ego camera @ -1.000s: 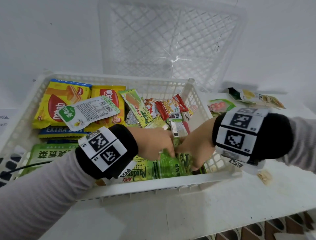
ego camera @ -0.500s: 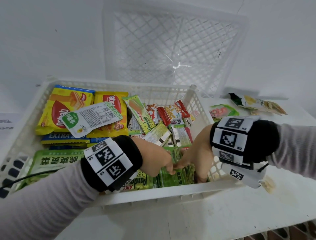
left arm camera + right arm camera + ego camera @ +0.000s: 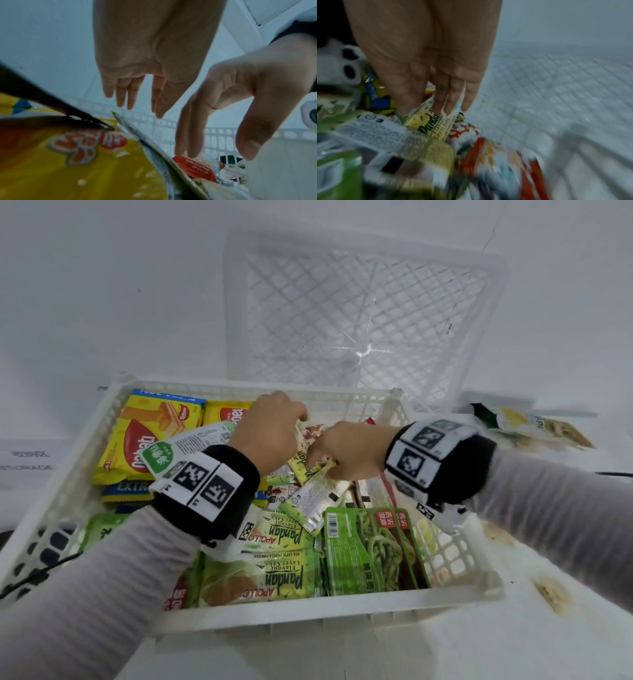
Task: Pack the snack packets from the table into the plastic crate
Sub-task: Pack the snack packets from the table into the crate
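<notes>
Head view: crate (image 3: 318, 607) on the table (image 3: 513, 642), lower centre, filled with packets; both hands meet at frame centre, the right hand (image 3: 346, 453) pinching a yellow pandan packet (image 3: 310, 469), the left hand (image 3: 270, 433) just beside it. More packets (image 3: 534, 426) lie on the table at right

Left wrist view: left hand (image 3: 145, 67) with fingers straight, holding nothing

Right wrist view: right hand (image 3: 428, 60) fingers curled round the pandan packet (image 3: 435, 125)

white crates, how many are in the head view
2. One crate sits on the table in front of the person, full of snack packets. The second crate stands on edge behind it, leaning against the wall, its lattice bottom facing the camera.
</notes>
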The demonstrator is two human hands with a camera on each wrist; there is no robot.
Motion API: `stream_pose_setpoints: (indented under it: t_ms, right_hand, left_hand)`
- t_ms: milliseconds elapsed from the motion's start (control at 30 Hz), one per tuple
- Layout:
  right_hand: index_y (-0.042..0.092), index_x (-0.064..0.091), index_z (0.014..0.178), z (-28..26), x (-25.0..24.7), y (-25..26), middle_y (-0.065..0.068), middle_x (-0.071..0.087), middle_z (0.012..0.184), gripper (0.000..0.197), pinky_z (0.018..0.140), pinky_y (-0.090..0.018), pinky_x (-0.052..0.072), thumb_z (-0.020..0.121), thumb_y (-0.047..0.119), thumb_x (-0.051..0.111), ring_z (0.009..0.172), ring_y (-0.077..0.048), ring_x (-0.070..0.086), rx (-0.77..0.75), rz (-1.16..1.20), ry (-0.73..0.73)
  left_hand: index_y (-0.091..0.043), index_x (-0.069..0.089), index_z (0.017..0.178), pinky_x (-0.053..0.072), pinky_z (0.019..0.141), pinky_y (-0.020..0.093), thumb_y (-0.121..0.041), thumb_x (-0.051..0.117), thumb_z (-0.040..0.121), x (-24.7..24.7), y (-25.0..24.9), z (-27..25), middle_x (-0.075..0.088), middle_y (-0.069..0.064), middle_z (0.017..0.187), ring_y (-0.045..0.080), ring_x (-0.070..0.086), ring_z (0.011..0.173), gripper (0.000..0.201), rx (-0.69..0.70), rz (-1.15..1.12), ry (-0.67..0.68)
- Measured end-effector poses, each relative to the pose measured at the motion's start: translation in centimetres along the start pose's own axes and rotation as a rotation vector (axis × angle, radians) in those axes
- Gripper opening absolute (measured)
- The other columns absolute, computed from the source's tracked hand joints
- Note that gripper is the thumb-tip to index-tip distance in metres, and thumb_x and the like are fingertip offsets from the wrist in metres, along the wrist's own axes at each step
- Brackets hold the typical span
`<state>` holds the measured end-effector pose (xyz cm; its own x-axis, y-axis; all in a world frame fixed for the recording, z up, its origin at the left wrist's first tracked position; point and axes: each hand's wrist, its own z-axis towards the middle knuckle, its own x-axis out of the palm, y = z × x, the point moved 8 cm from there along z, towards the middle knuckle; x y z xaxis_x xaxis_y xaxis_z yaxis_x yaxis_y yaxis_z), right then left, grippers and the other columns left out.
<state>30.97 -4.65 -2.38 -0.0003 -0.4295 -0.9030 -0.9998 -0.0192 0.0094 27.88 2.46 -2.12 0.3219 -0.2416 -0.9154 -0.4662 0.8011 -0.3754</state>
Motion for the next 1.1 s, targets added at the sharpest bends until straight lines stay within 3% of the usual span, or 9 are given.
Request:
stream_pose_setpoints:
  t_ms: [67,233,400,600,734,834,967,1034,1101]
  right_hand:
    - [0.022,0.05,0.133,1.1,0.4,1.5,-0.001,0.053,0.134,0.051,0.102,-0.032,0.04,0.086,0.005,0.058,0.121,-0.019,0.049,-0.093,-0.089,-0.011]
    - [0.018,0.055,0.122,2.8,2.1,3.4,-0.005,0.052,0.119,0.044,0.071,-0.031,0.046,0.081,0.006,0.064,0.103,-0.025,0.055,-0.183,-0.257,0.051]
    - [0.012,0.056,0.113,3.2,2.6,3.3,-0.007,0.051,0.119,0.038,0.074,-0.036,0.051,0.079,0.016,0.071,0.101,-0.027,0.055,-0.163,-0.313,0.037]
    - [0.01,0.052,0.086,2.6,0.9,2.4,-0.01,0.062,0.098,0.011,0.07,-0.03,0.044,0.083,0.008,0.063,0.092,-0.025,0.057,-0.134,-0.177,-0.047]
    - [0.013,0.045,0.076,1.2,-1.6,0.5,-0.001,0.053,0.078,0.02,0.056,-0.015,0.034,0.085,0.007,0.061,0.073,-0.017,0.051,-0.044,-0.017,-0.166]
    - [0.018,0.039,0.068,-0.7,-3.5,-1.1,0.007,0.046,0.07,0.032,0.053,-0.01,0.033,0.083,0.008,0.066,0.063,-0.007,0.046,0.04,0.185,-0.234]
    - [0.014,0.046,0.088,-2.1,-4.5,-4.2,0.008,0.047,0.074,0.017,0.053,-0.015,0.035,0.086,0.007,0.061,0.063,-0.004,0.045,0.21,0.361,-0.291]
    - [0.008,0.05,0.105,-2.4,-3.6,-6.1,-0.002,0.054,0.085,0.016,0.047,-0.018,0.044,0.091,0.002,0.05,0.067,-0.013,0.053,0.359,0.397,-0.255]
    - [0.0,0.051,0.114,-2.6,-1.8,-7.3,-0.011,0.059,0.093,0.023,0.037,-0.014,0.042,0.093,0.001,0.043,0.077,-0.022,0.061,0.483,0.299,-0.108]
  left_hand:
    - [-0.013,0.051,0.128,0.036,0.1,0.038,-0.008,0.054,0.083,0.1,1.5,0.4,0.051,0.014,0.125,0.03,0.043,0.118,0.046,-0.097,0.038,-0.038]
    - [-0.015,0.047,0.129,0.041,0.094,0.042,-0.012,0.054,0.085,0.5,3.4,0.7,0.055,0.014,0.121,0.034,0.046,0.114,0.045,-0.184,0.121,-0.024]
    - [-0.016,0.053,0.12,0.041,0.094,0.042,-0.012,0.061,0.082,0.4,3.9,0.6,0.059,0.011,0.119,0.031,0.049,0.114,0.039,-0.22,0.01,-0.031]
    - [-0.006,0.054,0.109,0.045,0.084,0.04,-0.005,0.062,0.079,-0.2,3.4,0.4,0.06,0.015,0.102,0.031,0.056,0.099,0.031,-0.247,-0.125,-0.086]
    - [-0.007,0.07,0.096,0.043,0.068,0.025,-0.01,0.07,0.077,-2.0,3.2,0.2,0.066,0.007,0.089,0.02,0.061,0.085,0.02,-0.258,-0.374,-0.165]
    - [-0.015,0.07,0.084,0.051,0.072,0.029,-0.003,0.07,0.075,-4.2,2.5,-0.2,0.066,0.004,0.081,0.024,0.065,0.084,0.015,-0.244,-0.622,-0.25]
    - [-0.028,0.062,0.077,0.055,0.079,0.041,0.0,0.063,0.079,-7.1,2.5,-0.3,0.062,0.004,0.095,0.028,0.064,0.089,0.028,-0.232,-0.725,-0.378]
    - [-0.029,0.057,0.076,0.056,0.076,0.051,0.003,0.06,0.078,-6.5,2.2,-0.3,0.061,0.01,0.101,0.033,0.065,0.089,0.032,-0.268,-0.806,-0.33]
    - [-0.027,0.054,0.081,0.057,0.071,0.051,0.008,0.056,0.074,-4.6,1.4,-0.1,0.059,0.016,0.107,0.037,0.064,0.089,0.036,-0.315,-0.814,-0.221]
